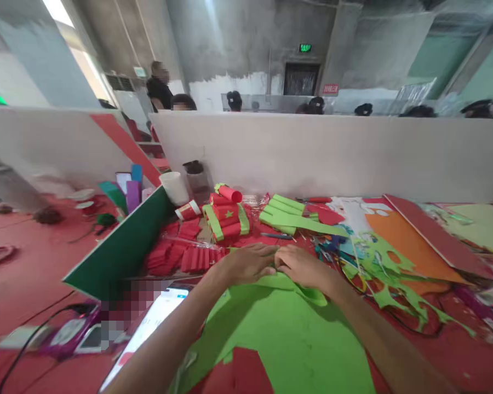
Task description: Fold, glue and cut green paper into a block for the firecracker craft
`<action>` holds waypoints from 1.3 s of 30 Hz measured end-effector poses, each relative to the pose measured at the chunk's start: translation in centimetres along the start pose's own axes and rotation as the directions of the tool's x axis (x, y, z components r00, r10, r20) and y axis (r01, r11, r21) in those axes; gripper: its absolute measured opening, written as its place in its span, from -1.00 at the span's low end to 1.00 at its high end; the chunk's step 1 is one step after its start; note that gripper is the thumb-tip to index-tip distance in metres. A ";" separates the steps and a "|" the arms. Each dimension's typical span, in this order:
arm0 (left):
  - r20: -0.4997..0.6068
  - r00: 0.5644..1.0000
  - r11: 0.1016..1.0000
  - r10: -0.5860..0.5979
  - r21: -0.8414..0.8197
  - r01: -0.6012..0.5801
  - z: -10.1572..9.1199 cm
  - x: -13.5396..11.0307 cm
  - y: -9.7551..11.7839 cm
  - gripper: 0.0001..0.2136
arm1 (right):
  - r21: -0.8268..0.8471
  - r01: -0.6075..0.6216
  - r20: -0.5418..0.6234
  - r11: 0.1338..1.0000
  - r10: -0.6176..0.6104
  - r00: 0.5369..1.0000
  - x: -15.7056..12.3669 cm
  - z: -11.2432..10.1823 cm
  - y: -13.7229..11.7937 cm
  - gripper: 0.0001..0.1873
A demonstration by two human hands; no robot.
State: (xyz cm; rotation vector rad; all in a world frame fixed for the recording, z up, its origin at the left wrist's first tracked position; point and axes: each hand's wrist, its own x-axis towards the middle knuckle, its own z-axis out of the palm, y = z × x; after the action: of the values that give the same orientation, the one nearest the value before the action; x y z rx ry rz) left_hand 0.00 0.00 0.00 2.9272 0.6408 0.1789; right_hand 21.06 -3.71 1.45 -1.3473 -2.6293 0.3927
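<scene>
Bright-green, curled, felt-like strip [277, 281] is looking unfinished, left hand [246, 264] and right hand [299, 265] apparently grasping it; beyond, stacked red-and-green cylindrical rolls [225, 212] are seemingly lying complete.

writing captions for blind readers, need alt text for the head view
A person's left hand and right hand meet at the curled far edge of a green sheet over a red table. Red pieces and green strips lie beyond, a phone to the left and green scraps to the right.
</scene>
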 end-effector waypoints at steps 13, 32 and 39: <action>0.040 0.998 0.999 -0.039 0.002 0.039 -0.2 -0.1 -0.1 -0.42 | -0.218 -0.147 -0.020 0.965 0.146 0.989 -8.2 1.3 -2.3 -0.30; 0.076 0.995 0.998 -0.064 0.006 0.064 -0.6 -0.1 0.1 -0.41 | 0.543 -0.124 -0.155 0.830 0.244 0.957 -7.6 2.9 1.6 -0.92; 0.056 0.996 0.998 -0.063 -0.025 0.065 -0.2 -0.2 -0.2 -0.42 | 0.701 -0.265 -0.082 0.662 0.445 0.892 -7.6 3.4 1.7 -0.82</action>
State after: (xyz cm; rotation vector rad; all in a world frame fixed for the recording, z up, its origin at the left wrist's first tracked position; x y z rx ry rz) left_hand -0.30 0.07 0.16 2.8706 0.7167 0.0987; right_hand 25.90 -9.43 -2.54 -1.4912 -1.7040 1.0413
